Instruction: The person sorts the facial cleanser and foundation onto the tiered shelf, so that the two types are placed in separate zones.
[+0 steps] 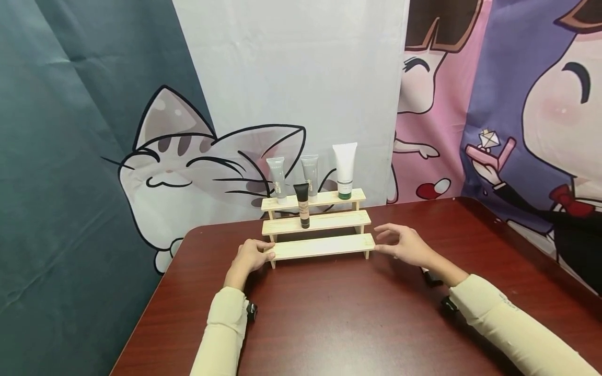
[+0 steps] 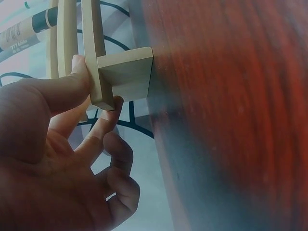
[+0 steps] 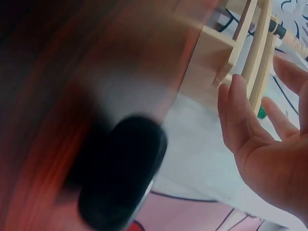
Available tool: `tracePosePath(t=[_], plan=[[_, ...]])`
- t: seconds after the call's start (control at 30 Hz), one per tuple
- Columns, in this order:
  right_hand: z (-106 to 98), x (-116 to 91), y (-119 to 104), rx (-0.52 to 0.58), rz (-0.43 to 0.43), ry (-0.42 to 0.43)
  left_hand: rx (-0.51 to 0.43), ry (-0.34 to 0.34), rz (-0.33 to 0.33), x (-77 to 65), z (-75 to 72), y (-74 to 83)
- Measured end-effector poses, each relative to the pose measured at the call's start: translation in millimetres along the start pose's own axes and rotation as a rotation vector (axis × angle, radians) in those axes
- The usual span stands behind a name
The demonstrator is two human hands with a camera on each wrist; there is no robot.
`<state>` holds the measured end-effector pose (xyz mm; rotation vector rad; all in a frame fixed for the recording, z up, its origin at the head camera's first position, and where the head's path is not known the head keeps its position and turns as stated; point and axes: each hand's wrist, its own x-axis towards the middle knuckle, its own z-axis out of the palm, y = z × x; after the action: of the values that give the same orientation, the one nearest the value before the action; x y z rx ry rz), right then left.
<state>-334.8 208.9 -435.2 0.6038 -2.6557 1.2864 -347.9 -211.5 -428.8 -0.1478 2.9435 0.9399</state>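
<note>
A three-tier light wooden stand [image 1: 324,246] sits towards the back of the table. My left hand [image 1: 252,256] pinches the left end of its lowest board, thumb on top and a fingertip underneath in the left wrist view. At the right end is my right hand [image 1: 404,245], fingers loosely spread and fingertips right at the lowest board's edge. A beige tube with black ends [image 1: 303,206] stands on the middle board. On the top board stand a grey tube [image 1: 277,180], a second grey tube [image 1: 310,175] partly behind the beige one, and a white tube with a green cap [image 1: 345,169].
On the red-brown table [image 1: 329,313], a black-ended item [image 1: 431,278] lies partly hidden under my right forearm. A blurred black rounded object [image 3: 125,168] fills the foreground of the right wrist view. A cartoon-printed cloth [image 1: 291,78] hangs behind the table.
</note>
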Motion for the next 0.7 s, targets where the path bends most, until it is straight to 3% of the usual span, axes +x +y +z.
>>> tracePosePath(t=[0.27, 0.47, 0.7], plan=[[-21.7, -15.4, 12.4, -0.050, 0.065, -0.006, -0.005, -0.005, 0.013, -0.7, -1.7, 0.6], [-36.9, -22.2, 21.5, -0.175, 0.074, 0.021, -0.004, -0.001, 0.007, 0.0, -1.5, 0.5], [-48.3, -30.2, 29.0, -0.213, 0.165, -0.001, -0.009, -0.005, 0.012, -0.3, -0.6, -0.1]])
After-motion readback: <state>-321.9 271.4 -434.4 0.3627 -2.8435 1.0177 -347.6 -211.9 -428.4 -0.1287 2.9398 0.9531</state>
